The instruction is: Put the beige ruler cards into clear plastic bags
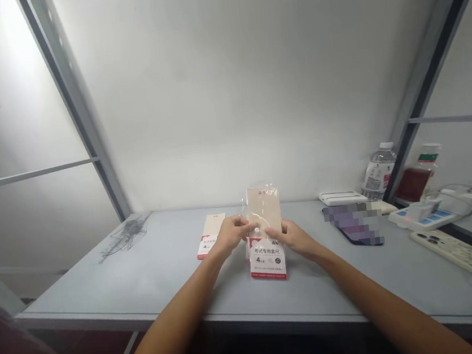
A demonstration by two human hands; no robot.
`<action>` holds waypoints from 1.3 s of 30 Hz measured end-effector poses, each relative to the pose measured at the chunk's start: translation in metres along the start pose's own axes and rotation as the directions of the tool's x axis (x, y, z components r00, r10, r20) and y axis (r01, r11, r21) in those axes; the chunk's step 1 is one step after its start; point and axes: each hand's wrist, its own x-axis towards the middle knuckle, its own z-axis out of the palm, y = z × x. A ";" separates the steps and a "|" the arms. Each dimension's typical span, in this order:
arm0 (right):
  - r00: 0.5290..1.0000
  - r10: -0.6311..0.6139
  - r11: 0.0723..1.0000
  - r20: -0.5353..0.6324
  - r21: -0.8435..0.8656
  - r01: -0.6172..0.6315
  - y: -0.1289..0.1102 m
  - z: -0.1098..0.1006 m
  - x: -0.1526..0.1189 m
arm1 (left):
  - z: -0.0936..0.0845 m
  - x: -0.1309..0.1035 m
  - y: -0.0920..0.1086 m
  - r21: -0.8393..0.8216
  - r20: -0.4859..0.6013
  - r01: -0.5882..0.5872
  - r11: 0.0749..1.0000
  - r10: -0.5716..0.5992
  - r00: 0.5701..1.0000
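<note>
A clear plastic pouch with a beige and red-white printed card [267, 258] stands nearly upright over the middle of the table, facing me. My left hand [233, 234] pinches its left edge, close to a small white round button. On the right edge, my right hand [296, 238] grips the same pouch, thumb in front and fingers behind. Part of another pouch seems to show behind it, mostly hidden. A similar beige and red-white package [210, 228] lies on the table to the left, partly covered by my left hand.
At the right are a dark phone [352, 226], a white device [340, 198], a clear bottle [379, 172], a bottle of red liquid [419, 176], a power strip [426, 218] and a patterned case [466, 256] with cables. A dark scribble marks the grey table [104, 294] at left.
</note>
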 end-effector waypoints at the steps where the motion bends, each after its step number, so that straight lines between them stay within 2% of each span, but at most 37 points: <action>1: 1.000 -0.005 1.000 0.001 -0.006 0.005 0.001 0.000 0.000 | 0.000 0.000 0.000 0.003 0.000 -0.003 1.000 0.003 1.000; 6: 1.000 -0.023 1.000 -0.013 -0.019 0.022 0.002 0.000 0.001 | -0.001 0.000 0.000 -0.034 -0.003 -0.024 0.999 0.024 1.000; 12: 0.987 -0.022 0.999 -0.159 0.042 0.029 0.000 -0.006 0.003 | -0.002 0.000 0.004 -0.218 0.091 0.017 0.976 0.003 0.996; 16: 0.981 -0.027 0.997 -0.192 0.064 0.040 0.000 -0.009 0.003 | -0.001 -0.003 0.004 -0.146 0.217 -0.007 0.989 0.039 0.975; 20: 0.990 -0.038 0.997 -0.135 0.054 0.046 -0.002 -0.005 0.002 | 0.002 -0.005 0.004 -0.096 0.256 -0.046 0.994 0.069 0.964; 30: 0.999 -0.042 0.998 -0.033 0.052 0.043 -0.004 -0.001 -0.001 | 0.004 -0.004 -0.002 -0.025 0.221 -0.091 0.996 0.094 0.971; 39: 0.999 -0.027 0.998 -0.031 -0.055 0.026 -0.003 0.002 -0.001 | 0.011 0.001 -0.017 0.127 0.084 -0.103 0.987 0.093 0.992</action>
